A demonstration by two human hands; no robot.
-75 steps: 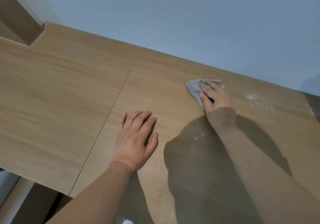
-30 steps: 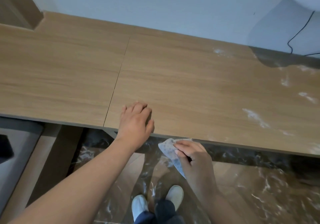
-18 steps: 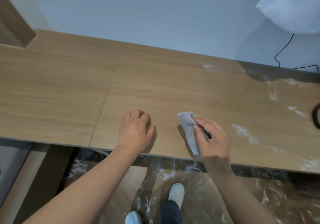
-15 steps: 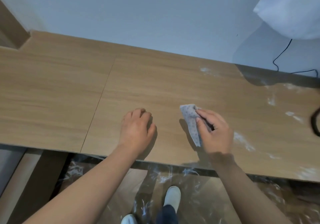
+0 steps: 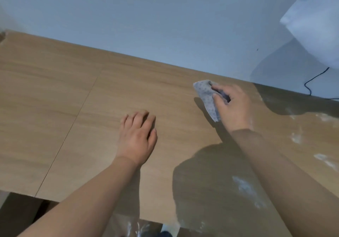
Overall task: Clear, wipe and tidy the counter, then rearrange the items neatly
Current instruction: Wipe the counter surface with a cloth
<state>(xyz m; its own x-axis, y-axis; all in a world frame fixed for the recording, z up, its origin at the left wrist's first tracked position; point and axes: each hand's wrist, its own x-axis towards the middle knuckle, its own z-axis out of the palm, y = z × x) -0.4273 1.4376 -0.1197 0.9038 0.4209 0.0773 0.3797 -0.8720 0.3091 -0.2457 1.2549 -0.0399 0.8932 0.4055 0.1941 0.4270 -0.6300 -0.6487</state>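
We're over a long light-brown wood-grain bench (image 5: pixel 55 108) set against a plain pale blue-grey wall (image 5: pixel 146 16), with a thin straight seam (image 5: pixel 73 123) splitting the top into two panels. The right hand (image 5: pixel 233 106) is out near the back edge, close to the wall. Its fingers (image 5: pixel 219 100) are curled over a crumpled grey dotted cloth (image 5: pixel 206 95) and press it onto the wood, and the cloth pokes out to the left of the hand. The left hand (image 5: pixel 136 136) lies palm-down mid-bench, well apart from the cloth, fingers loosely together, gently bent, holding nothing. Look right of the cloth: white powdery smears (image 5: pixel 244 185) lie in patches across that stretch of the surface. Some sit inside the dark shadow (image 5: pixel 198 181) beside the right forearm. Around the left hand and left of the seam the grain looks even and matte. In the top right corner a bulky white object (image 5: pixel 315 26) juts into view, possibly a bag or a padded cover; it's hard to say from this angle. It throws a soft shade on the wall and the bench's far end. A thin black cable (image 5: pixel 315 79) trails down the wall beneath it towards the back edge. Past the front edge at the bottom there's a strip of glossy dark floor with white veining (image 5: pixel 135 228).
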